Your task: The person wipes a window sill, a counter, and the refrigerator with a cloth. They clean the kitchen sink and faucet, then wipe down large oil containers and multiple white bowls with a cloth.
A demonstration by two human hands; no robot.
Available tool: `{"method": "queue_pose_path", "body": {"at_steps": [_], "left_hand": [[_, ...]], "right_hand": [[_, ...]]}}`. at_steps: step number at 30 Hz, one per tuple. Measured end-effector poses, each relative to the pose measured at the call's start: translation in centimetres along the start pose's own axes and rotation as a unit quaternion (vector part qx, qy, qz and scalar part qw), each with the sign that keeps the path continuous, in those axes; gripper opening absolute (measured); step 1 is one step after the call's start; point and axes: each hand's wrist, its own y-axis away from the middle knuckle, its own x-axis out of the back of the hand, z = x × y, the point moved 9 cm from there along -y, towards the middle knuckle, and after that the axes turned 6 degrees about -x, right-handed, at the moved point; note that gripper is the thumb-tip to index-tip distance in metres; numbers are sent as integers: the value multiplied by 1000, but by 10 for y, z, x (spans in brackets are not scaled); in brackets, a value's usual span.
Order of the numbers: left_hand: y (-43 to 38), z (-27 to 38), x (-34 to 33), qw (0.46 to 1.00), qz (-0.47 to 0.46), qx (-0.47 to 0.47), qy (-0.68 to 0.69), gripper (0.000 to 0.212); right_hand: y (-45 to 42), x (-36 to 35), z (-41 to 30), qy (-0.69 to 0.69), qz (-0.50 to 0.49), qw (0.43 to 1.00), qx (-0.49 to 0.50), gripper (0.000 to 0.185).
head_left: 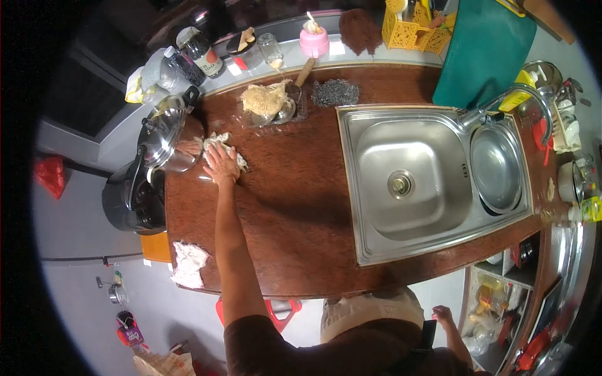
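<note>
My left hand (222, 164) lies flat with fingers spread on a crumpled pale cloth (219, 140), pressing it on the brown countertop (291, 197). Just beyond the fingers stands a shiny steel pot with a lid (164, 136). My right hand (441, 314) hangs beside my body below the counter edge, its fingers curled; nothing is seen in it. A second pinkish-white cloth (189, 264) lies at the counter's near left corner.
A steel sink (409, 178) with a faucet (517, 91) and a metal basin (496, 167) is at right. At the back are a plastic tray (303, 110) with a loofah (264, 97), steel wool (335, 92) and a green cutting board (489, 51). A black cooker (122, 202) stands left.
</note>
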Motion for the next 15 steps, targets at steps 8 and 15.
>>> {"method": "queue_pose_path", "body": {"at_steps": [8,15], "left_hand": [[91,-19,-8,999,-25,-18,-8,63],[229,-27,1,999,35,-37,17,64]], "right_hand": [[3,-9,4,-34,-3,998,-59,19],[21,-49,29,-57,-19,988,-142,18]]}}
